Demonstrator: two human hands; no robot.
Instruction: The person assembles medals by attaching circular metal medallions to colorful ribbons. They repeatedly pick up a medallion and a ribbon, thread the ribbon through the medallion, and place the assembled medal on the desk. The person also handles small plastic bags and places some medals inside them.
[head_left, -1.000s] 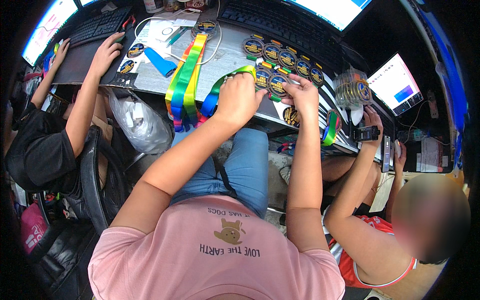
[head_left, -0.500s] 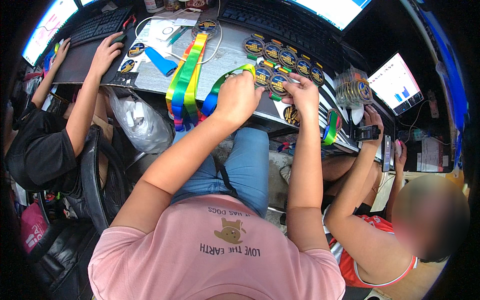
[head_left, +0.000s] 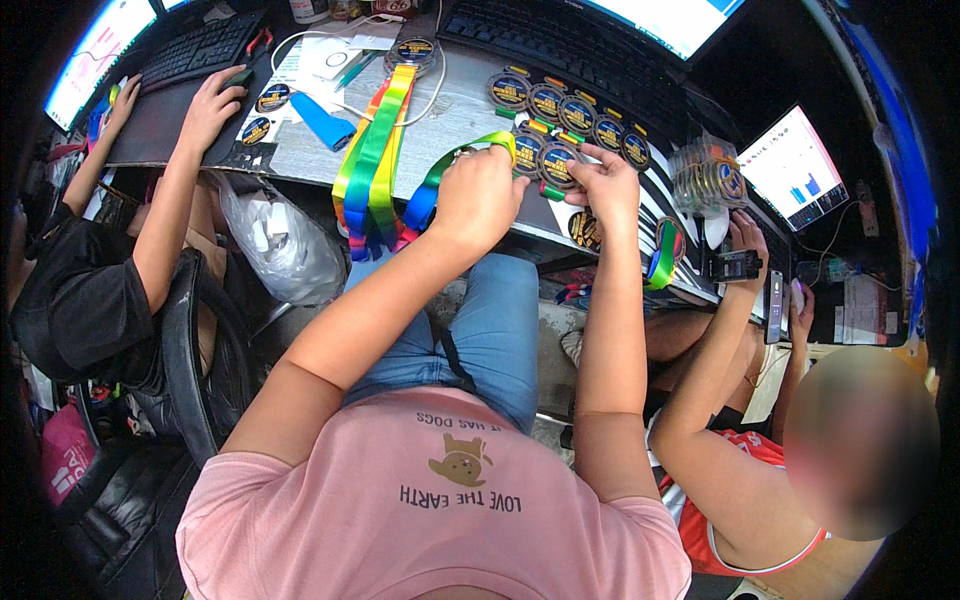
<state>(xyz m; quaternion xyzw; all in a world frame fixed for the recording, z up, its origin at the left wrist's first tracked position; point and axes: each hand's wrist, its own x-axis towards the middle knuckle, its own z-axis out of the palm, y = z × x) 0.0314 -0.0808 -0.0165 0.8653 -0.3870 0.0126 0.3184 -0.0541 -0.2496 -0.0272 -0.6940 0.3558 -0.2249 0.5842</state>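
Note:
My left hand grips a rainbow striped ribbon that loops over the desk edge. My right hand pinches a round dark medal at the ribbon's other end. Both hands sit close together above the front edge of the grey desk. Just beyond them lies a row of several round medals. A bundle of rainbow ribbons hangs off the desk to the left of my left hand.
A person on the left rests a hand near a black keyboard. A person on the right holds a phone near a stack of bagged medals. Monitors ring the desk; a white plastic bag hangs below.
My hands stay at the same spot, with only small finger movement on the ribbon and medal. The person on the left shifted a hand slightly on the desk.

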